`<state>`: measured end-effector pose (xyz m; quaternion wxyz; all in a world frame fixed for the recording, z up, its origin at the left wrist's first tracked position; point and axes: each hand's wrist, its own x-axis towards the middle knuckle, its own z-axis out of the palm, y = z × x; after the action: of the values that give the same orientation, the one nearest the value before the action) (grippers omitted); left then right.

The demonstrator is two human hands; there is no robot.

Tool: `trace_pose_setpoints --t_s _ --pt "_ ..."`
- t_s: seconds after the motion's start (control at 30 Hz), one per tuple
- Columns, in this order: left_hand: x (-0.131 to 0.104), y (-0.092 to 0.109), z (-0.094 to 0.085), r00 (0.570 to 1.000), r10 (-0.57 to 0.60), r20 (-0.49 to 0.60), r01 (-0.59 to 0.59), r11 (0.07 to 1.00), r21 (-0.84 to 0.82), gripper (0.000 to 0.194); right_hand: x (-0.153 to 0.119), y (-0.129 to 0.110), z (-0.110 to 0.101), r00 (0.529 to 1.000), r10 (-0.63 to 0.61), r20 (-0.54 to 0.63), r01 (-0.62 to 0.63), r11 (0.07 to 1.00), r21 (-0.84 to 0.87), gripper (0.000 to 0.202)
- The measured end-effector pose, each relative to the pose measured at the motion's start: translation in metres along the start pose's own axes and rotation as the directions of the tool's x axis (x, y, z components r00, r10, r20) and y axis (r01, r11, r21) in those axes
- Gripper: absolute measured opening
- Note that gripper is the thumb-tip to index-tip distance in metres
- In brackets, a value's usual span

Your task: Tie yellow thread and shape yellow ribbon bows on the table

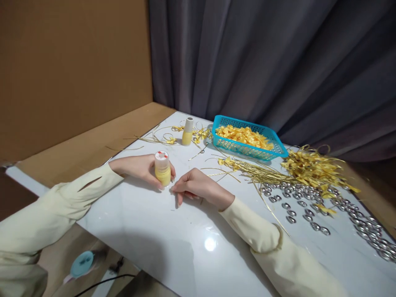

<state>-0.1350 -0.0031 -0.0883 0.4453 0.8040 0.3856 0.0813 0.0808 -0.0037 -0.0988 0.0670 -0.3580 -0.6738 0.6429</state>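
My left hand is wrapped round a small clear bottle with yellow contents and a white top with red marks. The bottle stands upright on or just above the white tabletop. Just right of its base, my right hand is closed, thumb and forefinger pinched together. Whatever those fingers may hold is too small to make out. Behind the hands stands a second yellow bottle with a tall pale cap, among gold cords and yellow ribbon bows.
A blue plastic basket of yellow ribbon pieces sits at the back. Gold cords and a pile of tasselled bows lie at right, beside many silver rings. A brown panel rises at left, a grey curtain behind.
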Motion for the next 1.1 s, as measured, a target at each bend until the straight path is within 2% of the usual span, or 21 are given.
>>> trace_pose_setpoints --t_s 0.2,0.53,0.63,0.73,0.8,0.87,0.97,1.03,1.1 --pt "0.005 -0.004 0.002 0.996 0.09 0.001 -0.09 0.996 -0.02 0.029 -0.001 0.0 0.0 1.0 0.016 0.024 -0.016 1.0 -0.024 0.029" --pt "0.006 -0.006 0.004 0.992 0.127 0.0 -0.127 0.991 -0.028 0.028 0.001 0.001 0.0 0.999 0.01 0.041 -0.01 1.0 -0.017 0.029" --pt "0.007 -0.01 0.006 0.994 0.108 -0.015 -0.108 0.993 -0.044 0.026 0.003 0.004 0.0 0.999 -0.005 0.048 0.006 0.999 -0.035 0.028" --pt "0.007 -0.012 0.007 0.997 0.073 -0.038 -0.074 0.996 -0.042 0.025 0.003 0.004 -0.001 0.998 0.023 0.051 -0.019 0.997 -0.08 0.017" --pt "0.007 -0.01 0.006 0.996 0.065 -0.054 -0.067 0.997 -0.03 0.025 0.002 0.002 -0.002 0.998 0.057 -0.002 -0.057 0.986 -0.154 0.011" --pt "0.005 -0.007 0.005 0.995 0.063 -0.081 -0.065 0.998 -0.025 0.026 0.0 0.0 -0.003 0.993 0.023 -0.118 -0.058 0.95 -0.307 0.027" --pt "0.001 -0.003 0.003 0.989 0.069 -0.127 -0.078 0.995 -0.069 0.027 0.0 0.0 -0.002 0.955 -0.158 -0.252 0.008 0.862 -0.507 0.055" --pt "-0.001 -0.002 0.002 0.983 0.099 -0.155 -0.114 0.989 -0.092 0.026 0.002 0.001 0.0 0.946 -0.222 -0.236 0.093 0.884 -0.458 0.063" --pt "-0.003 -0.003 0.001 0.973 0.14 -0.183 -0.158 0.984 -0.086 0.026 0.005 0.003 0.005 0.959 -0.22 -0.18 0.164 0.946 -0.28 0.058"
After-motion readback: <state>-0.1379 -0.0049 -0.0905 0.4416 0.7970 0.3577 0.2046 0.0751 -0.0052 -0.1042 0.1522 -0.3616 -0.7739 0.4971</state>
